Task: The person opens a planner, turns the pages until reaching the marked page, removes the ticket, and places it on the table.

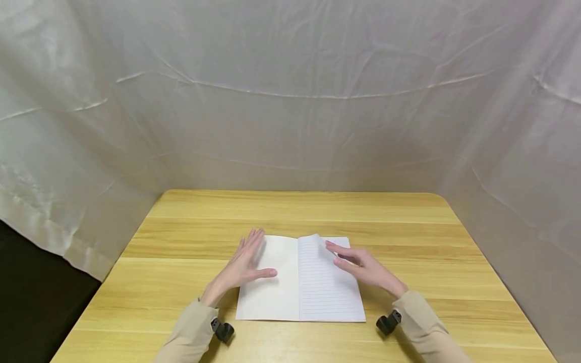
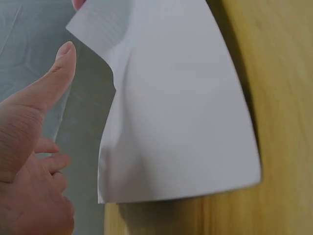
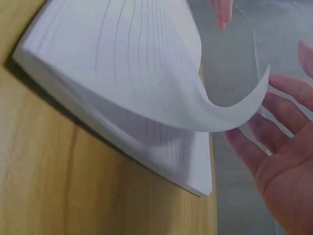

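An open notebook (image 1: 270, 305) lies on the wooden table, with a plain left side and a ruled right side. On the right, a single ruled sheet (image 3: 146, 93) lifts off the stack and curls up at its far outer corner. My right hand (image 1: 360, 264) is at that corner; in the right wrist view its loosely bent fingers (image 3: 281, 120) touch the curled edge, with the thumb held apart. My left hand (image 1: 242, 267) spreads over the outer edge of the plain side, fingers extended and thumb pointing inward, holding nothing.
The wooden table (image 1: 190, 222) extends around the notebook on all sides. A pale, creased curtain (image 1: 290, 131) hangs behind it and along both sides. A dark area (image 1: 36, 297) shows at the lower left. Small black cameras (image 1: 222, 330) sit on both sleeves.
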`<act>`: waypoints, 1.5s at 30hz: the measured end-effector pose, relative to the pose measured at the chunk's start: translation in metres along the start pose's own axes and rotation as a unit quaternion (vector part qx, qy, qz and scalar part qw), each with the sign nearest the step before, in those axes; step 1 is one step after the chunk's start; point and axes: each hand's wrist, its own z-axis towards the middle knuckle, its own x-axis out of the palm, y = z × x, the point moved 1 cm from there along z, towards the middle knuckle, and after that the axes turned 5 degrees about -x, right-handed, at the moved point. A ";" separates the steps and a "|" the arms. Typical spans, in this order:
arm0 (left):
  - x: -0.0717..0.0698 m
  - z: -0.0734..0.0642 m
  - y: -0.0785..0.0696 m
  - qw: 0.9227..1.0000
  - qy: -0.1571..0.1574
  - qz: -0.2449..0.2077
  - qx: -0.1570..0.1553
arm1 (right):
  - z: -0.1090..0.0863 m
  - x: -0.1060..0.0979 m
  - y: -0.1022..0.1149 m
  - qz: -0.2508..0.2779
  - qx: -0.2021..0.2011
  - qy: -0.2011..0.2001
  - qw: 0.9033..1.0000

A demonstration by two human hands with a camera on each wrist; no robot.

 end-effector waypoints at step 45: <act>0.033 0.006 -0.038 0.988 0.015 -0.152 -0.027 | 0.019 0.038 0.022 0.058 -0.034 0.095 0.993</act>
